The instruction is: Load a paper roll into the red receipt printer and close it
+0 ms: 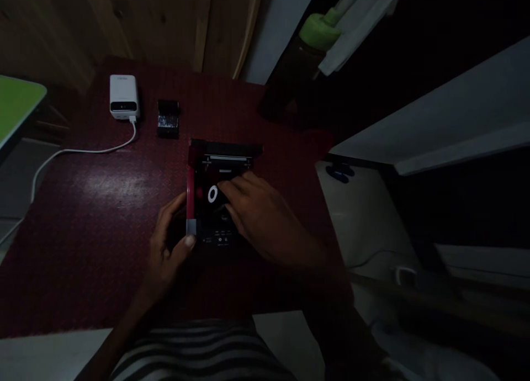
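On the table in front of me lies a red-and-black device with its lid up, which looks like a small label printer. A white ring shows inside its open bay. My left hand grips the device's near left corner, its thumb on the grey corner piece and the fingers along the side. Over the bay is my right hand, fingers bent and pressed together right beside the ring. What those fingertips hold, if anything, is hidden in the dark. White markings sit on the device's front panel.
A dark red table carries a white power bank with a white cable. Near it lies a small shiny black object. A green-capped bottle stands at the back right. Blue slippers lie on the floor.
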### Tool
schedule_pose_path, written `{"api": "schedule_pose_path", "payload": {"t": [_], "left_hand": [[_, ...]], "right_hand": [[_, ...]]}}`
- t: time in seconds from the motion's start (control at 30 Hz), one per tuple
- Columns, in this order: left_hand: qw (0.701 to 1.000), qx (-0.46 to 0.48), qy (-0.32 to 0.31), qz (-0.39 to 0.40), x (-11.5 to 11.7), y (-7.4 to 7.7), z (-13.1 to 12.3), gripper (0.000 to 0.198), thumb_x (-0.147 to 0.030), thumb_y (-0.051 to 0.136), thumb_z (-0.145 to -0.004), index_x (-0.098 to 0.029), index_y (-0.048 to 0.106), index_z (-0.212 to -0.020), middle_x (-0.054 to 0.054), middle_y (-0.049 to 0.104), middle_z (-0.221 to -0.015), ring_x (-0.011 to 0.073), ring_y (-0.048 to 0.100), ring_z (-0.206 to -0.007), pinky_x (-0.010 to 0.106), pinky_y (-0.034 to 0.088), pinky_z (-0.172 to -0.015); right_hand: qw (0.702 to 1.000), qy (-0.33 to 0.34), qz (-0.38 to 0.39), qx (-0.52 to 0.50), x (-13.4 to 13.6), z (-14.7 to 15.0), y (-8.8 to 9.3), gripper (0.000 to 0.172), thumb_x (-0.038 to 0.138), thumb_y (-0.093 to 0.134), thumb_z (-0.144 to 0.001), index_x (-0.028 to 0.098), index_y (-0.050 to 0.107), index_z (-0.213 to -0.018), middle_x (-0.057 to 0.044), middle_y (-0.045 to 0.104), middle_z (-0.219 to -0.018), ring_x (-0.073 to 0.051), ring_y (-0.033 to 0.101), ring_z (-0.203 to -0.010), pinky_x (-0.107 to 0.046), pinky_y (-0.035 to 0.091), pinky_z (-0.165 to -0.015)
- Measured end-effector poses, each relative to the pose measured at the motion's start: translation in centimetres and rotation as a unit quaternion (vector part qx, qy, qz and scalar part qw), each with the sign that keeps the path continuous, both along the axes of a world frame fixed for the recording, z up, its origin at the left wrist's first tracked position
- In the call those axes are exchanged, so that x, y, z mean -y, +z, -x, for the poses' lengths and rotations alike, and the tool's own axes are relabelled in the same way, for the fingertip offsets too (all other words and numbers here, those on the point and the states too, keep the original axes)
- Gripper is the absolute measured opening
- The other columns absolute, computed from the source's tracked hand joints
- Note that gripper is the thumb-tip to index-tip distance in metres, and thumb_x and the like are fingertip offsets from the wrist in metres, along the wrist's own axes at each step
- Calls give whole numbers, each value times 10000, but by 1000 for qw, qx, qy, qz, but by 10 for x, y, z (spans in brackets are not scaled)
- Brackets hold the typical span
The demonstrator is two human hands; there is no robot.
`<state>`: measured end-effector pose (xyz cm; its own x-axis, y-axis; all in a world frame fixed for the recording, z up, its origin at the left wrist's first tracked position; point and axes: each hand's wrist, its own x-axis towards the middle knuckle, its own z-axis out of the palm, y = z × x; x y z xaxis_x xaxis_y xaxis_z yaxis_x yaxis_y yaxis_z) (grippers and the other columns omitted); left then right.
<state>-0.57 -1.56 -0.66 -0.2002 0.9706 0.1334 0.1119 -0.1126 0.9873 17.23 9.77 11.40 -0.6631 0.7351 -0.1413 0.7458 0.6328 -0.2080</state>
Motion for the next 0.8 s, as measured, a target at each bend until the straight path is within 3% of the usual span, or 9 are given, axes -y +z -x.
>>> {"api": "schedule_pose_path", "payload": {"t": [0.23,0.4,0.5,0.63,0.8], "left_hand": [[1000,17,-7,17,0,3,2,648,-559,706,-1070,-326,600,-1665,111,618,-1683,393,563,-1581,617,417,-1340],[999,22,-7,24,1,5,2,650,-550,706,-1073,-318,594,-1670,113,611,-1694,390,562,-1583,620,421,-1338],[999,23,-7,26,1,5,2,654,-546,713,-1070,-318,592,-1671,113,596,-1711,392,561,-1584,627,413,-1341],[999,25,-5,38,1,5,2,657,-541,725,-1061,-329,596,-1670,112,597,-1710,395,573,-1578,622,417,-1342],[997,54,-4,57,-1,13,5,593,-552,698,-1076,-292,654,-1608,121,666,-1634,383,619,-1538,584,479,-1307]], "right_hand": [[994,-8,22,108,-4,32,9,319,57,514,-1121,134,788,-1264,-179,849,-1244,-316,744,-1225,-424,535,-1038],[988,-20,60,139,-16,35,-3,404,21,486,-1094,169,803,-1294,-157,879,-1147,-299,821,-1118,-387,568,-915],[988,-31,92,123,-24,35,-11,469,12,466,-1077,196,805,-1343,-145,882,-1186,-287,842,-1061,-361,575,-835],[988,-35,107,107,-27,30,-16,478,12,480,-1063,213,807,-1348,-130,880,-1204,-275,843,-1052,-349,584,-842],[990,-27,137,-33,-25,13,-27,520,-51,480,-1028,236,794,-1326,-78,865,-1208,-210,818,-1051,-308,579,-922]]}}
